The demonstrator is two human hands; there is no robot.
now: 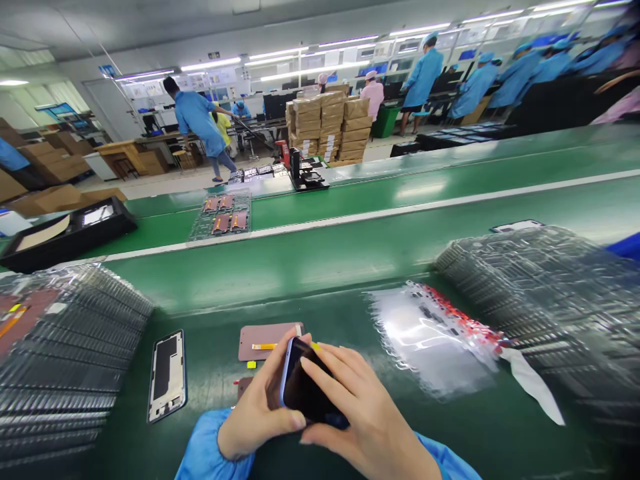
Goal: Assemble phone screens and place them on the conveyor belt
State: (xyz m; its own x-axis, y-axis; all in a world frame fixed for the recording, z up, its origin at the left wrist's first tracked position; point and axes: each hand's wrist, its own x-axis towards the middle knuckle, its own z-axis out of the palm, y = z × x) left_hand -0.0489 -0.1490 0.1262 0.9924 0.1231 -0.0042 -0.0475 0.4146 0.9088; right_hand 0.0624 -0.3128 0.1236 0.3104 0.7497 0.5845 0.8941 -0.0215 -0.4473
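Between my two hands is a phone (306, 390) with a dark glossy screen and a light blue edge, tilted above the green work surface. My left hand (263, 403) wraps around its left side, thumb at the lower edge. Fingers of my right hand (353, 400) lie over the screen and along its right side. Just behind them lies a brown screen panel (255, 341) with an orange ribbon cable, partly covered by my left fingers. Another brown part (244, 385) shows beside my left hand, mostly hidden. Farther left rests a phone frame (167, 375) with its inside facing up.
Tall stacks of clear plastic trays stand at left (75, 360) and right (540, 300). Clear plastic films (430, 340) with red tabs lie right of my hands. Beyond runs a green conveyor (360, 200) carrying a tray of brown panels (225, 213) and a black fixture (303, 172).
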